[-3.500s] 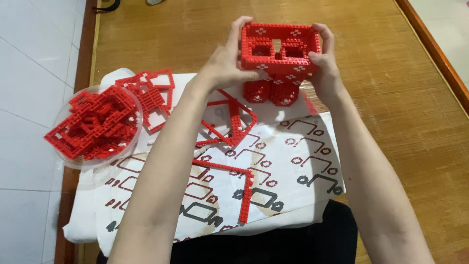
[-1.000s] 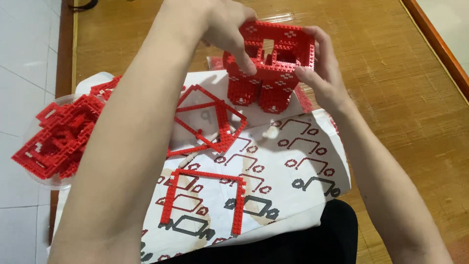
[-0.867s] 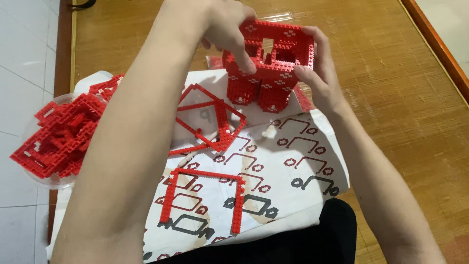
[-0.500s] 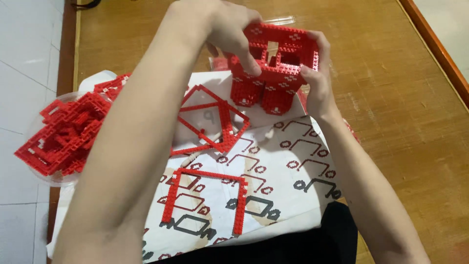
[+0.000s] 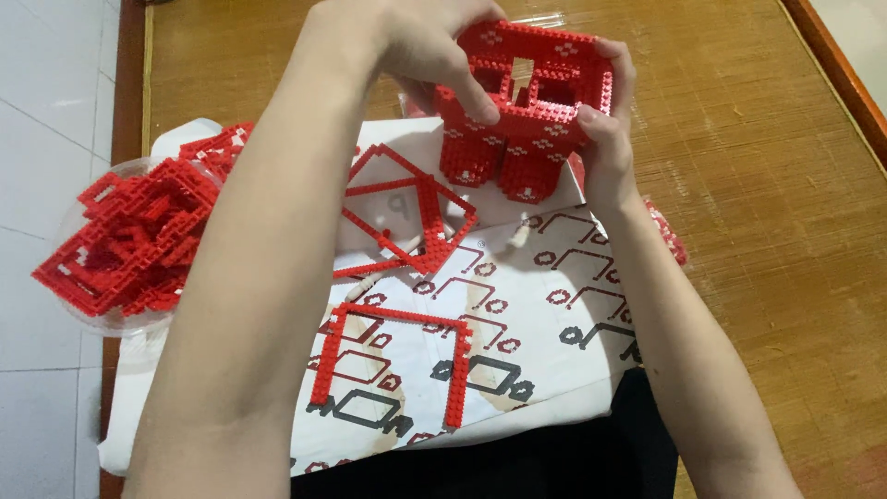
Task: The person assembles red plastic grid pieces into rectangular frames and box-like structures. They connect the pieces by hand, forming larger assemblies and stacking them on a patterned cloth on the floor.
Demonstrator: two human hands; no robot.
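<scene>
Gripping the red brick box (image 5: 531,97) above the instruction sheet (image 5: 554,305), my left hand (image 5: 430,46) and right hand (image 5: 605,139) pinch its walls; squeezing unevenly could pop bricks loose, I judge.

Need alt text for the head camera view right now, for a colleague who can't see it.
Both hands, left hand and right hand, hold a red brick-built box above a printed instruction sheet on a woven mat. Flat red frames lie on the sheet; a pile of red pieces sits left.
</scene>
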